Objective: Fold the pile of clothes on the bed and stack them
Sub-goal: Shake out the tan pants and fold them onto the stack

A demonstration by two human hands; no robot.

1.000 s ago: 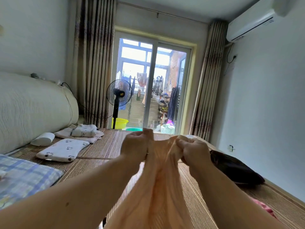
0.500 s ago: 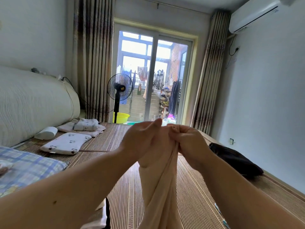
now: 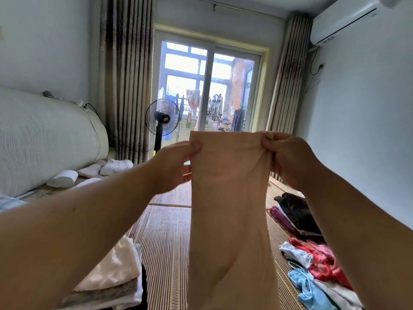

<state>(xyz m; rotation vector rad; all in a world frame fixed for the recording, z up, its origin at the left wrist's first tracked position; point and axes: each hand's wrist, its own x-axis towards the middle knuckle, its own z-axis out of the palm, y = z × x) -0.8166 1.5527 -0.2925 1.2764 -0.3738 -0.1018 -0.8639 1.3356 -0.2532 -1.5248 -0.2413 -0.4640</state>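
Left hand and right hand each pinch a top corner of a peach garment held stretched above the bed, a small folded stack lying at left (the jumbled pile at right suggests much of the folding remains).

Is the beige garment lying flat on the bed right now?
No, the left hand and the right hand pinch the beige garment by its top corners, so it hangs in the air.

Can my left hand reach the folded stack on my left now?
Probably not yet: the left hand pinches the beige garment. The folded stack lies just below that forearm, nothing on top.
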